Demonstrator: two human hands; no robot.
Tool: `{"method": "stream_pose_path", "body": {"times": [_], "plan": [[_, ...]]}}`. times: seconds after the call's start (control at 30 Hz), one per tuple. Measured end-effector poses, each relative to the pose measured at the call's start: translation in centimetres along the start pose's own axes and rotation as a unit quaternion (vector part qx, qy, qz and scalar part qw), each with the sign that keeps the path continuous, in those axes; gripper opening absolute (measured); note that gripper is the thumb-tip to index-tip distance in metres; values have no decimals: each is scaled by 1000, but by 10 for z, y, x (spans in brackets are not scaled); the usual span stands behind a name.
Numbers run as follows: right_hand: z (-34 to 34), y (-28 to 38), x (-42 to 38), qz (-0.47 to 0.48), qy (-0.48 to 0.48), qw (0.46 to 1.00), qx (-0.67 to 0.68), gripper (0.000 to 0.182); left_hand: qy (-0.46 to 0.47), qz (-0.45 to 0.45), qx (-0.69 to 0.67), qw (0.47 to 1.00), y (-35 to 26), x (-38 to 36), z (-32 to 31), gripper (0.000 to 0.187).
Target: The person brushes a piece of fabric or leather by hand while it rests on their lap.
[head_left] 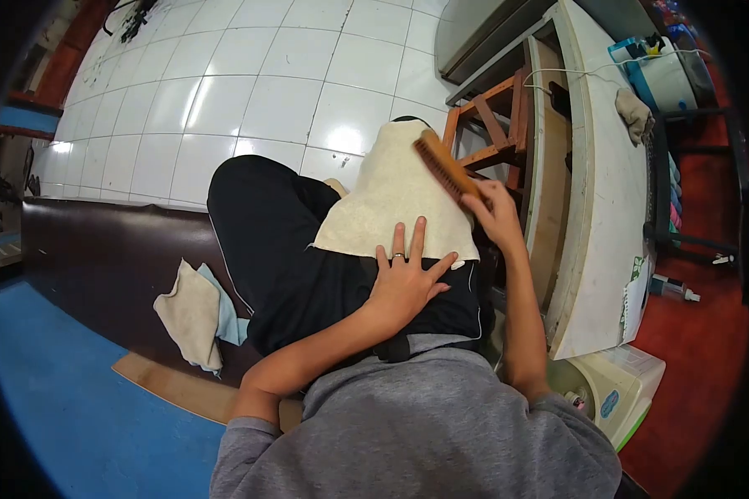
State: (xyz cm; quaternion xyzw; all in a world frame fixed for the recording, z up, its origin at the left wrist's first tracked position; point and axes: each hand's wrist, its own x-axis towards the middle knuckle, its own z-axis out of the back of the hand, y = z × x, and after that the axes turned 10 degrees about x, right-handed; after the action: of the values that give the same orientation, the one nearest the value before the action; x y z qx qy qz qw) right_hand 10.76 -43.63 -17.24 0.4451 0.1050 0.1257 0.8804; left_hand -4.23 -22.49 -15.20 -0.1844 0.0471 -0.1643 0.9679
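Observation:
A cream cloth (pixel 383 187) lies spread over my right thigh and knee. My left hand (pixel 408 279) rests with fingers spread on its near edge, the fingertips on the fabric; a ring shows on one finger. In my right hand (pixel 495 214) is a brush (pixel 445 166) with an orange-brown wooden back and dark bristles. The brush is tilted over the right side of the cloth, its bristles facing the fabric.
A folded beige cloth (pixel 190 312) and a light blue cloth (pixel 229 308) lie on the dark bench (pixel 108 258) at left. To the right stand a white-topped counter (pixel 603 208) and a wooden stool (pixel 491 125). A cream container (pixel 624 378) sits by my right elbow.

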Motion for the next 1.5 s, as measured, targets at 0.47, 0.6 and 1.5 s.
{"method": "stream_pose_path", "body": {"times": [0.47,0.6,1.5], "plan": [[7,0,19,-19,58,997,52,33,-7,16,-4,1000,0,0,-1,56],[16,27,20,-22,-18,999,-31,38,33,46,-4,998,-5,-1,6,58],[33,59,67,80,63,985,-138,45,-4,154,-50,987,-4,-3,8,78]]}}
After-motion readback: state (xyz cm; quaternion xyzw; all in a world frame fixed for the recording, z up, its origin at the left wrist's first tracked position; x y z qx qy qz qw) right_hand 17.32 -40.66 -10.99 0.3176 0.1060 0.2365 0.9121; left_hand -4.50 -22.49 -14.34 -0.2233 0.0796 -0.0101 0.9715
